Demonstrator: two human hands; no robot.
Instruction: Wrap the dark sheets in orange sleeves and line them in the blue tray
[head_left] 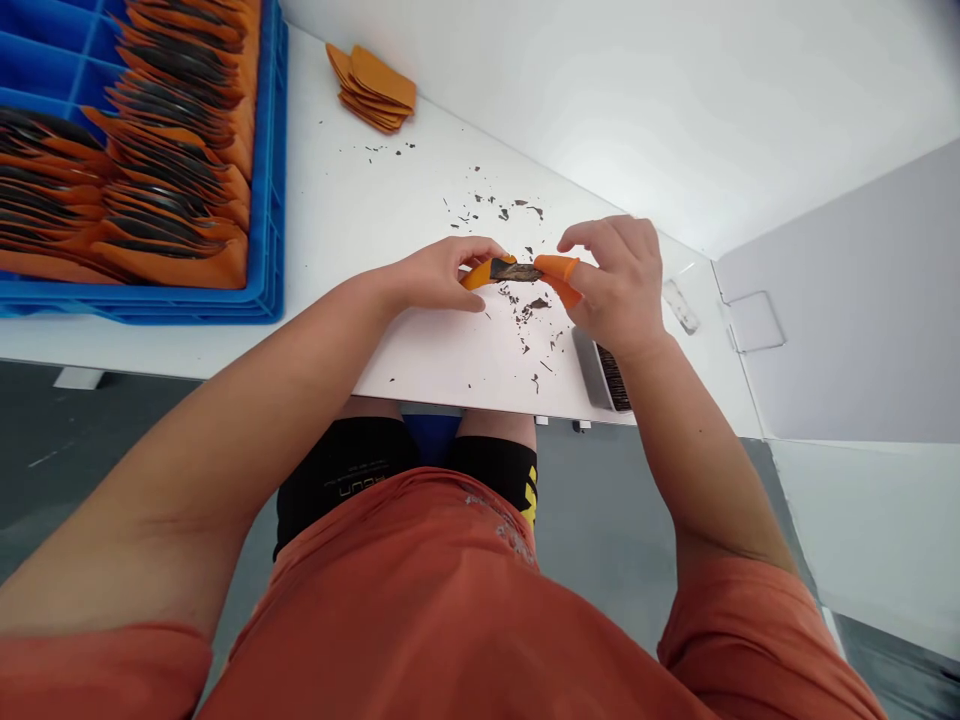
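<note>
My left hand (448,275) holds an orange sleeve (478,275) between thumb and fingers, and a dark, flaky strip (517,271) shows at its mouth. At the strip's right end is my right hand (619,280), with an orange cover on a fingertip (556,266) touching the strip. A further orange piece hangs just under that fingertip. Dark flakes (538,304) lie scattered on the white table below and beyond both hands. Whether the right thumb also presses on the strip is hidden.
A blue divided crate (274,190) full of orange sleeves with dark contents stands at the left. Stacked orange sleeves (382,85) lie at the back. Beside my right wrist is a metal tray (592,370) of dark strips. White walls border the table (337,220).
</note>
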